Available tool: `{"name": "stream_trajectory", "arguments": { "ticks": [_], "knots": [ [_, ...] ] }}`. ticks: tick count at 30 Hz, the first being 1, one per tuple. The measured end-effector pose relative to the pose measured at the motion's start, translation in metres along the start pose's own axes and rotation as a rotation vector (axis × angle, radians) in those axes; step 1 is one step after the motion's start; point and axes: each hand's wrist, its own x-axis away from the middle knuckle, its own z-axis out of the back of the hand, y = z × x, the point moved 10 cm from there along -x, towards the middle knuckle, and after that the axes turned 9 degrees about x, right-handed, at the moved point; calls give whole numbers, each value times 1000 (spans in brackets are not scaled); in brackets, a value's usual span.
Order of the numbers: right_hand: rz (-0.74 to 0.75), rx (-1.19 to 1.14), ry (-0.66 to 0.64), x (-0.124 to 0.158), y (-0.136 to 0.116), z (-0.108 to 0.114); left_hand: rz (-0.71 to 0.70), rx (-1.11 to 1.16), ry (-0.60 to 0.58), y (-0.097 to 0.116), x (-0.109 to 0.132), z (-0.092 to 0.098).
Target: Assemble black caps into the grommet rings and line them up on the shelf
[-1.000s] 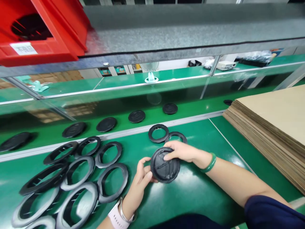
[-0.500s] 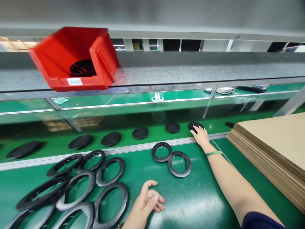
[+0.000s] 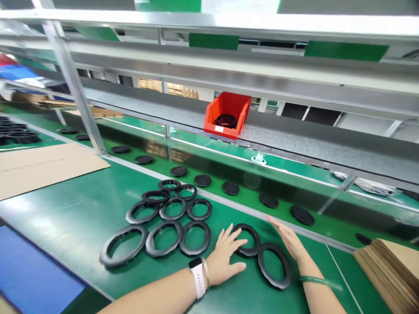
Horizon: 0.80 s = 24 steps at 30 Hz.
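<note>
My left hand (image 3: 226, 256), with a watch on its wrist, is spread open over the green table, its fingertips at the edge of a black ring (image 3: 255, 237). A second black ring (image 3: 284, 270) lies against that one, to its right. Above and right of the two rings is my right hand (image 3: 288, 239), fingers stretched out and holding nothing, a green bangle on the wrist. Several more black rings (image 3: 198, 252) lie grouped left of my left hand. Behind the metal rail, black discs (image 3: 269, 199) lie in a row on the green strip.
A red bin (image 3: 242, 114) with black parts stands on the grey shelf (image 3: 294, 139). Brown cardboard sheets (image 3: 382, 274) are stacked at the right, and another cardboard sheet (image 3: 49, 165) lies at the left. A metal post (image 3: 73, 87) rises at the back left.
The view has swung left and takes in more of the bench. My right hand has come off the disc, back over the table. My left hand has opened out and reached the rings.
</note>
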Motion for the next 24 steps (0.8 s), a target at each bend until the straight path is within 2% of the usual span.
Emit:
{"name": "stream_trajectory", "arguments": {
  "ticks": [3, 6, 9, 13, 16, 19, 22, 24],
  "knots": [
    [-127, -38, 335, 40, 34, 49, -66, -99, -12, 4, 1, -9],
    [-245, -15, 495, 76, 58, 71, -135, -147, 29, 9, 3, -12],
    [-266, 22, 516, 92, 52, 65, -158, -173, 42, 15, 6, -14],
    [-253, 180, 438, 93, 25, 36, -144, -242, 71, 27, 12, -13],
    [-242, 186, 416, 93, 17, 23, -87, -335, 115, 30, 8, -3],
    [-239, 158, 419, 93, 19, 20, -4, -469, 174, 25, -4, 33],
    [-238, 145, 417, 92, 23, 18, 141, -604, 236, 7, -15, 96],
    [-246, 145, 404, 92, 25, 17, 277, -663, 246, -14, -14, 138]
  ]
}}
